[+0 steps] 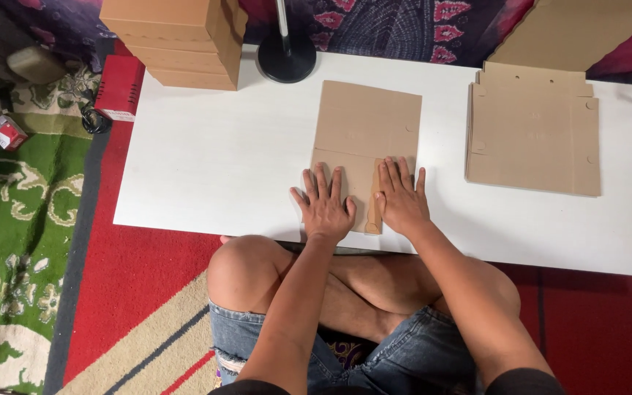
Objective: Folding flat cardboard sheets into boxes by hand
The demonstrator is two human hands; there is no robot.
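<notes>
Hands (363, 201) flat, hiding cardboard sheet's (366, 128) near edge.

Matt brown cardboard sheet (366, 132) on a smooth white table (213, 161).

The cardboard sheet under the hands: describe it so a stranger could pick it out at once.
On the white table, a flat cardboard sheet lies just below the black round lamp base. Unlike the flat stack to its right, it lies singly, with the left hand and right hand pressing on it.
</notes>
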